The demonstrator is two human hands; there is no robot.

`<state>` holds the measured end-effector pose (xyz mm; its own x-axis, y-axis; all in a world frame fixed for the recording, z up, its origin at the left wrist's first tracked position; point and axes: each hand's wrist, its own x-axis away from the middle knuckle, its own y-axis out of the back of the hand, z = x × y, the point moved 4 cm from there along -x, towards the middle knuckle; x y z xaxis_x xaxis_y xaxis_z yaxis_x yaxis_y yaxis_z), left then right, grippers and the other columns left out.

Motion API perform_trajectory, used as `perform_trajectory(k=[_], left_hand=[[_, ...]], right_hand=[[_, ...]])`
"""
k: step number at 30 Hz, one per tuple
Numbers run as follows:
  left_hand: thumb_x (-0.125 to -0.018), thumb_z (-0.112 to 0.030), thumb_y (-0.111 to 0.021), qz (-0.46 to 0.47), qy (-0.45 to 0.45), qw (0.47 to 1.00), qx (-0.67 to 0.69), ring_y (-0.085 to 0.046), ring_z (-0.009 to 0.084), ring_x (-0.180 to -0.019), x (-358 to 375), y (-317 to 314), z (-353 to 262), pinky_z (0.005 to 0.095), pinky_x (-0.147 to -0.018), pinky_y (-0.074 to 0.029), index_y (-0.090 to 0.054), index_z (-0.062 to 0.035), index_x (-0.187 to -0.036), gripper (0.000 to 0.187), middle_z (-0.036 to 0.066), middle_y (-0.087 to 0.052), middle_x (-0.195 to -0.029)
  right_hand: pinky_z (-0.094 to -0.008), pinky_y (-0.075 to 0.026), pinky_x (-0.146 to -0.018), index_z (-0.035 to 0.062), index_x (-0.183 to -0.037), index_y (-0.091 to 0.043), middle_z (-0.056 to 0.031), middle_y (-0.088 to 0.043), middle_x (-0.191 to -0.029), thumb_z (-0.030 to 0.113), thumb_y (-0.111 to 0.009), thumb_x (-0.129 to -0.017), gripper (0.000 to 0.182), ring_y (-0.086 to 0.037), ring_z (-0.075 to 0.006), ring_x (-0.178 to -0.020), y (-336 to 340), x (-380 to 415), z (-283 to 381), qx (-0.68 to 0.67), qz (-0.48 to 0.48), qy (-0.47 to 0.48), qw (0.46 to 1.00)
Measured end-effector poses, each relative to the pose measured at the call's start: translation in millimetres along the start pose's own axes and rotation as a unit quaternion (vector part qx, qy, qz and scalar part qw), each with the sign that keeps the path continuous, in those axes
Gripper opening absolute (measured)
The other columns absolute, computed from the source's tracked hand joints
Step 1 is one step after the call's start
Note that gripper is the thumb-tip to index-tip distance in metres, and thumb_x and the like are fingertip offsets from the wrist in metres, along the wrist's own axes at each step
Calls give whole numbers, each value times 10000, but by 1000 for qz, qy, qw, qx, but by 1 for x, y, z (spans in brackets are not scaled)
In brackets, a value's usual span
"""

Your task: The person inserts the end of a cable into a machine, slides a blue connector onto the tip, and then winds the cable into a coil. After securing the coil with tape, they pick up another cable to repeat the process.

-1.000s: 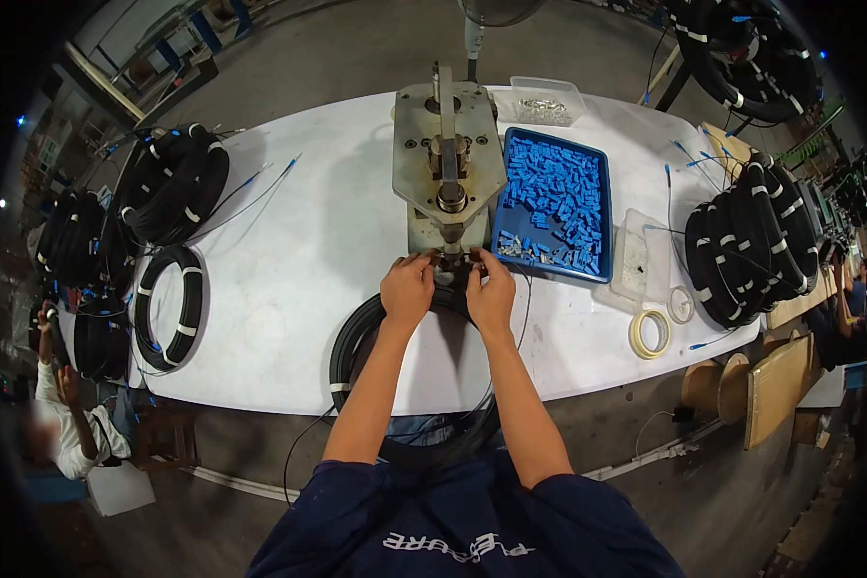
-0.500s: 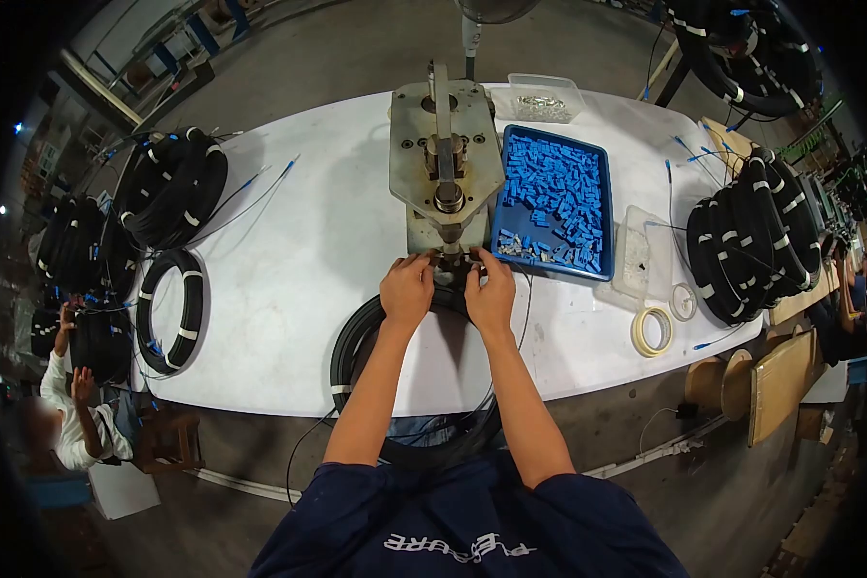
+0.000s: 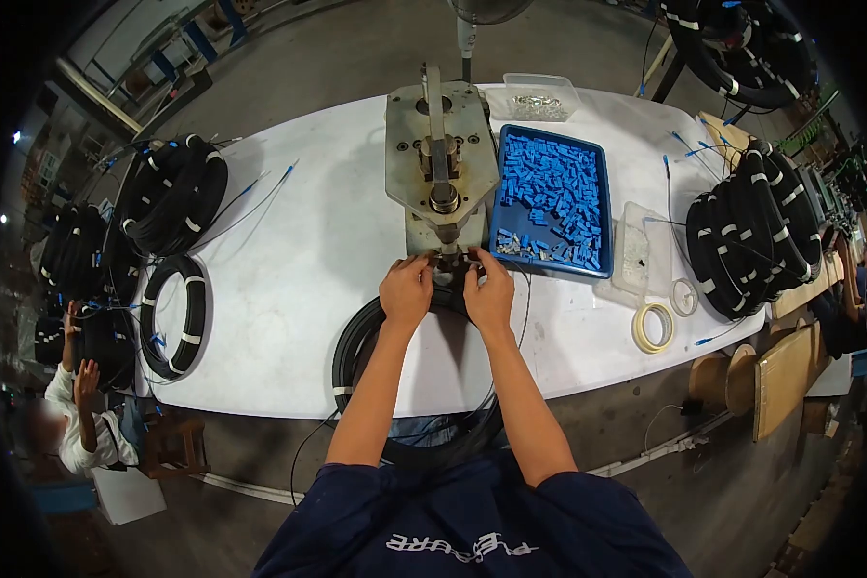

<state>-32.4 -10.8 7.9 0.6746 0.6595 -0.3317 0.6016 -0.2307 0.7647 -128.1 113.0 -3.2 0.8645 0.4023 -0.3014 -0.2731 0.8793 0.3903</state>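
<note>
Both of my hands meet at the base of a metal hand press [image 3: 443, 154], just under its ram. My left hand [image 3: 407, 291] is on the left side of the die, fingers curled and pinched together. On the other side, my right hand [image 3: 489, 291] is closed in a similar pinch. What sits between the fingertips is too small and shaded to make out. A coil of black cable [image 3: 349, 356] lies under my forearms, partly hanging over the table's front edge.
Right of the press stands a blue tray [image 3: 602, 207] of blue connectors. Behind it is a clear box [image 3: 541, 98] of small metal parts. A tape roll [image 3: 653, 328] lies farther right. Black cable coils [image 3: 742, 236] stand at both table ends. A person [image 3: 87, 424] works at left.
My hands stay at the press die with hardly any movement. The whole view has shifted slightly. The person at left has moved their hands a little.
</note>
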Motion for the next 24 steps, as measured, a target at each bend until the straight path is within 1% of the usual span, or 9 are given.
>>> perform_trajectory(k=[5,8,14,16,20,24], left_hand=[[-881,-178,-599,10,5,1000,-10,-653,311,-866,0,-1,1,416,-731,-528,-734,-129,-1026,204,93,-713,-955],[-878,-177,-600,3,7,1000,2,-654,315,-862,0,0,1,418,-731,-528,-734,-132,-1026,204,94,-712,-953],[-879,-189,-603,13,15,1000,-1,-655,323,-862,-1,2,-3,424,-731,-526,-733,-128,-1039,215,101,-708,-952],[-886,-204,-600,16,39,999,3,-654,321,-874,-2,4,-5,426,-738,-524,-733,-126,-1049,224,101,-706,-953],[-889,-217,-601,20,42,999,4,-654,320,-890,-5,2,-5,425,-751,-523,-732,-128,-1057,231,98,-705,-960],[-886,-218,-603,26,46,999,-3,-653,320,-910,-6,-1,-4,421,-773,-523,-731,-128,-1068,240,100,-706,-972]], right_hand=[[-390,-516,-784,26,-1118,-665,-170,-685,-1011,43,-578,-842,289,-647,-312,-850,-1,0,-2,-4,3,-12,1000],[-387,-517,-785,27,-1120,-664,-168,-686,-1006,45,-577,-844,290,-646,-309,-856,0,0,0,2,-3,0,1000],[-379,-521,-783,35,-1130,-663,-159,-686,-1017,37,-573,-847,297,-642,-304,-865,3,-1,5,-1,22,-30,999],[-379,-522,-776,45,-1143,-660,-157,-686,-1029,32,-570,-848,309,-638,-303,-853,3,-1,8,3,19,-15,1000],[-384,-522,-775,49,-1155,-655,-154,-686,-1042,31,-569,-849,318,-636,-300,-847,1,-1,4,9,14,-4,1000],[-397,-511,-811,53,-1166,-651,-151,-686,-1058,40,-567,-853,325,-627,-313,-895,1,-1,3,12,19,-18,1000]])
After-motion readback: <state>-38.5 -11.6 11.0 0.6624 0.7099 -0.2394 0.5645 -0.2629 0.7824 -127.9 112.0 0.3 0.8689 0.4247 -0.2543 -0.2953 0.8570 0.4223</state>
